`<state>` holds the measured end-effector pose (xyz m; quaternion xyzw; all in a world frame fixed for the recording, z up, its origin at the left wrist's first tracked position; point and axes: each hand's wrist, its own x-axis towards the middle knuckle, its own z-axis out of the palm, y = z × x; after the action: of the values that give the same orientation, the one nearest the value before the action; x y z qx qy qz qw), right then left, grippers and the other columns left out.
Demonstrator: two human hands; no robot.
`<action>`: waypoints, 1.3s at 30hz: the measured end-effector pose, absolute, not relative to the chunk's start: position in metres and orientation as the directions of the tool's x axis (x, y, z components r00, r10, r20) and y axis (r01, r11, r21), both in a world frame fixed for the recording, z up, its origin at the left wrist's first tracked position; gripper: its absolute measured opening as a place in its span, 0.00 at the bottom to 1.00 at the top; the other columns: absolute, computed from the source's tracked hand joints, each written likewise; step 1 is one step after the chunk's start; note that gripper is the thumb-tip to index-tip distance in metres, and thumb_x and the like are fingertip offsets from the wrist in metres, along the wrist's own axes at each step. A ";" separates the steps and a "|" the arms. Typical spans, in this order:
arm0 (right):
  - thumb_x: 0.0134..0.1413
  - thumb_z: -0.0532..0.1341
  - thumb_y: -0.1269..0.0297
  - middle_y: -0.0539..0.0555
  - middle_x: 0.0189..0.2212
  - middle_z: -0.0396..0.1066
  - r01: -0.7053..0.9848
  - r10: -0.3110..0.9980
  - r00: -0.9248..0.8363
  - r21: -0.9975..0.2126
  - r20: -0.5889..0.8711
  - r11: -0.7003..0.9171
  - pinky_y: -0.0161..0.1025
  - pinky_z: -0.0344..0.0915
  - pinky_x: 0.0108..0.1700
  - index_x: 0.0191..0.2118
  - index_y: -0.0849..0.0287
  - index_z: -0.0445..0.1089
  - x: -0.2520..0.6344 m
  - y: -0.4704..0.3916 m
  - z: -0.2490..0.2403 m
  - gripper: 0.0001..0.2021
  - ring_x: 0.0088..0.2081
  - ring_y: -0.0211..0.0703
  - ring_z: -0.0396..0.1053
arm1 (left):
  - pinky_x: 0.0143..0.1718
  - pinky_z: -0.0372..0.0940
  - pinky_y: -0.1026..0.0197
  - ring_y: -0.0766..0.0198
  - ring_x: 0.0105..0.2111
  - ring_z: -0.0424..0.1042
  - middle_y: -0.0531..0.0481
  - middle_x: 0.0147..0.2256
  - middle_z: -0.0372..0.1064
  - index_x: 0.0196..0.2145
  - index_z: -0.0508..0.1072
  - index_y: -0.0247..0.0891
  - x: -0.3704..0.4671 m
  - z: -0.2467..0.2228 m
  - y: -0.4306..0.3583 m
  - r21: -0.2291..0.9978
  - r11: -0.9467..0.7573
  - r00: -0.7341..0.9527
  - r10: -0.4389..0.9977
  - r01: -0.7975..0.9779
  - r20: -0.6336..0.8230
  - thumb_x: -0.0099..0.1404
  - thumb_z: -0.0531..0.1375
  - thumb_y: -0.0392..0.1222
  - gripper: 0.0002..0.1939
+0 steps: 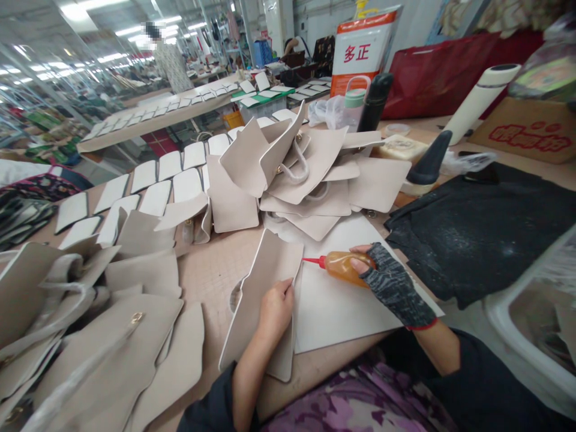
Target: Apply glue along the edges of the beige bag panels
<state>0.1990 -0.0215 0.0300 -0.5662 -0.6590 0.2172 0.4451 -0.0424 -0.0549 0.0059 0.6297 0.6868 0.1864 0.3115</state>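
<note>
bottle [344, 267] right of panel [275, 258] | piled pieces [308, 207] behind both | can [351, 69] farther back (flask [479, 108] rightward)

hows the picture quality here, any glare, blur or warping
Head view, top left: ceiling lights blown to white, background soft, standing person pixelated at the head; head view, right: cream flask leans outward, likely wide-angle distortion; head view, foreground: left hand, right hand and amber bottle fairly clear.

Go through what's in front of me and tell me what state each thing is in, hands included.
Left hand: bare, gripping the edge of the held beige piece.
Held beige piece: tilted.
Right hand: in a fingerless glove, gripping the amber bottle.
Amber bottle: on its side, red nozzle towards the piece; contact unclear.
White sheet: flat, partly covered.
Beige pile: loosely heaped.
Black sheet: spread out, edges uneven.
</note>
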 end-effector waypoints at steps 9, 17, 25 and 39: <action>0.56 0.57 0.55 0.58 0.39 0.69 0.430 0.953 0.005 -0.861 0.302 0.271 0.51 0.68 0.45 0.43 0.58 0.65 0.200 -0.020 0.023 0.13 0.40 0.49 0.69 | 0.47 0.64 0.62 0.60 0.45 0.72 0.45 0.44 0.75 0.47 0.74 0.36 -0.043 0.002 -0.055 0.643 0.125 -0.008 0.983 0.756 -0.182 0.65 0.50 0.38 0.18; 0.56 0.57 0.55 0.57 0.37 0.69 0.419 0.944 -0.064 -0.850 0.324 0.321 0.54 0.67 0.45 0.41 0.56 0.65 0.202 -0.010 0.031 0.12 0.40 0.51 0.69 | 0.48 0.64 0.61 0.58 0.45 0.72 0.43 0.44 0.74 0.47 0.74 0.35 -0.043 0.004 -0.055 0.644 0.121 -0.008 0.984 0.755 -0.176 0.65 0.50 0.38 0.18; 0.56 0.56 0.57 0.54 0.38 0.70 0.433 0.952 -0.127 -0.848 0.277 0.305 0.56 0.67 0.47 0.41 0.52 0.66 0.206 -0.006 0.030 0.09 0.41 0.53 0.69 | 0.48 0.64 0.62 0.59 0.45 0.72 0.43 0.44 0.74 0.47 0.74 0.34 -0.044 0.001 -0.055 0.648 0.111 -0.003 0.986 0.754 -0.166 0.65 0.50 0.39 0.18; 0.57 0.56 0.58 0.56 0.37 0.70 0.473 0.922 -0.217 -0.792 0.320 0.386 0.53 0.67 0.45 0.42 0.54 0.66 0.208 -0.016 0.036 0.10 0.40 0.51 0.69 | 0.48 0.64 0.61 0.59 0.44 0.72 0.44 0.44 0.74 0.47 0.74 0.35 -0.042 0.004 -0.055 0.642 0.126 -0.008 0.983 0.756 -0.183 0.66 0.50 0.39 0.18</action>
<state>0.2084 -0.0156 0.0356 -0.4789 -0.7286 0.2786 0.4027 -0.0423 -0.0549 0.0045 0.6345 0.6852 0.1857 0.3056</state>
